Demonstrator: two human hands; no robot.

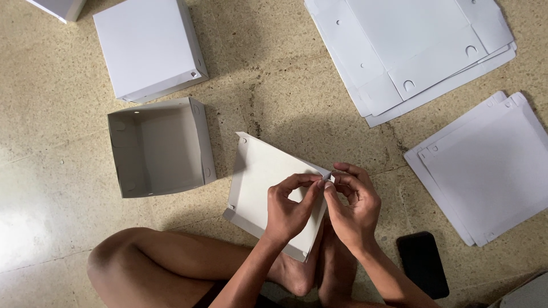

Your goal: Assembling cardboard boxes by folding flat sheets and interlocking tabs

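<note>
A half-folded white cardboard tray (260,182) rests on the floor (285,102) against the person's bare feet (314,268), its right far corner pinched between both hands. The left hand (288,208) and right hand (354,202) are closed, fingertips gripping that corner. An open box (160,147) lies to the left, flat blanks (485,171) right.

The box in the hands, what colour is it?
White box, seen from the head view.
</note>
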